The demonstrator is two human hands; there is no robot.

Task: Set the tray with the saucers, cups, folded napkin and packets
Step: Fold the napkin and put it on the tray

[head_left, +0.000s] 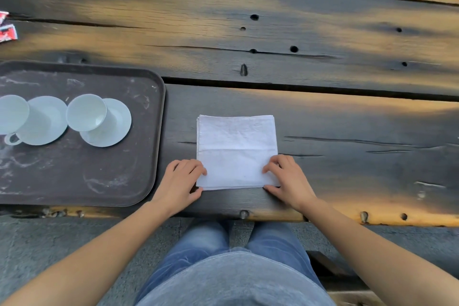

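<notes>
Both hands, left (182,181) and right (288,179), pinch the square white napkin's (236,149) near corners.

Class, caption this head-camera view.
Both hands, left and right, pinch a white folded napkin beside the dark brown tray.

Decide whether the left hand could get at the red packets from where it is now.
Probably, with a long stretch: the left hand grips the napkin, while the packets lie beyond the tray, with nothing blocking.
</notes>
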